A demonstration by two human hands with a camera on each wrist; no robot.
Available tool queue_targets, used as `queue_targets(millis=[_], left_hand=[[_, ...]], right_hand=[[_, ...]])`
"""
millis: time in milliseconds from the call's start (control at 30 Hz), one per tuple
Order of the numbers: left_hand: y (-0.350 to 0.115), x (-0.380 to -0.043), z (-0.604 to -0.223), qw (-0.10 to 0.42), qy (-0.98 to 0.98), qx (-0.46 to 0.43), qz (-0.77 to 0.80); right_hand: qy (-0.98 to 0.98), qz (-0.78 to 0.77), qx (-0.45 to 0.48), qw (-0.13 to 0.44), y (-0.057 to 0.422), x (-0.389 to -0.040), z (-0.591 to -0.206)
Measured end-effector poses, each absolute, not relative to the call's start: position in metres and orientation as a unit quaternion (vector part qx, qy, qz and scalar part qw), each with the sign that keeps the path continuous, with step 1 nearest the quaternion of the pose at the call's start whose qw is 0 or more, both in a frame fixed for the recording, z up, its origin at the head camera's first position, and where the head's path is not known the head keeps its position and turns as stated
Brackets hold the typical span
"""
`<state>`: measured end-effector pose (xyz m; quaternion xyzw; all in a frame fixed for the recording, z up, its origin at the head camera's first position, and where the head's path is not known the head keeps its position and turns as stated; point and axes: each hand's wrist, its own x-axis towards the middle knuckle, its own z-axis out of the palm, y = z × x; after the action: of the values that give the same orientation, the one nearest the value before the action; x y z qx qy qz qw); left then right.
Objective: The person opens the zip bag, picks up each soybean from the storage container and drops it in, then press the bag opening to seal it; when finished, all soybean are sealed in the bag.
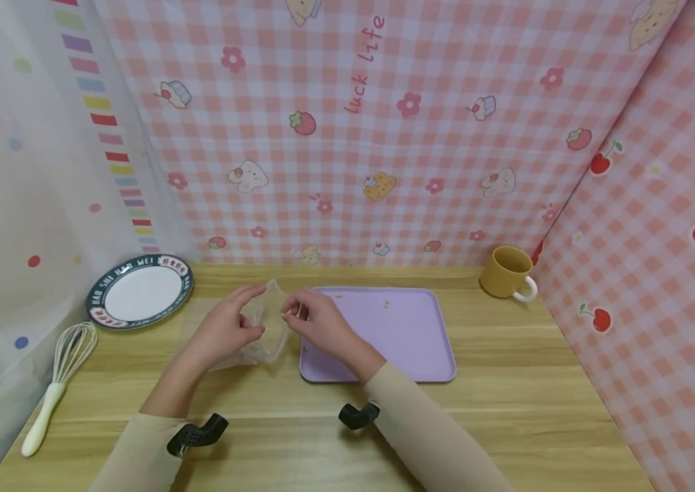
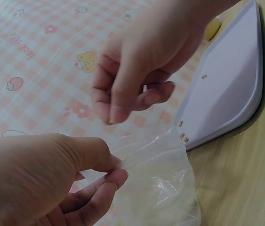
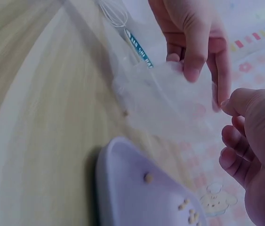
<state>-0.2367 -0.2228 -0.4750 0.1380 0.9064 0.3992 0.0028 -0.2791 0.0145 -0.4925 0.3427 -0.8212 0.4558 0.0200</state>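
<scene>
My left hand [image 1: 224, 331] pinches the edge of a clear plastic bag [image 2: 163, 188] between thumb and fingers, and the bag stands partly open. Just above the bag's mouth, my right hand [image 1: 325, 328] has its thumb and index fingertips pressed together, with a trace of a small yellowish bean [image 2: 111, 122] between them, mostly hidden. Pale contents show dimly through the bag's lower part. Right of the bag lies a flat lilac tray [image 1: 390, 348], partly under my right forearm. Several small tan beans [image 3: 148, 177] are scattered on it near its edges.
A white plate [image 1: 144, 294] with a dark patterned rim is at the back left, with a cream whisk [image 1: 61, 383] in front of it. A mustard mug [image 1: 501, 273] with a white handle stands at the back right. Checked cloth walls [image 1: 347, 157] enclose the wooden table [image 1: 285, 437].
</scene>
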Motion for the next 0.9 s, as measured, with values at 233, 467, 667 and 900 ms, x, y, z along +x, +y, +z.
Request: queue_targets(millis=[233,467,667,900], left_hand=[[-0.224,-0.237,-0.474,0.001,0.905,0.142,0.401],[-0.223,-0.236,-0.472,0.001,0.905,0.143,0.400],[-0.222,-0.235,-0.471,0.003,0.906,0.141,0.400],[-0.221,-0.235,-0.470,0.002,0.906,0.139,0.400]], right_hand=[[-0.825,0.445,0.348,0.020,-0.002,-0.284,-0.480],[-0.830,0.425,0.360,0.015,-0.007,-0.288,-0.473],[-0.836,0.412,0.362,0.005,-0.009,-0.292,-0.474],[-0.835,0.419,0.357,0.003,-0.008,-0.294,-0.476]])
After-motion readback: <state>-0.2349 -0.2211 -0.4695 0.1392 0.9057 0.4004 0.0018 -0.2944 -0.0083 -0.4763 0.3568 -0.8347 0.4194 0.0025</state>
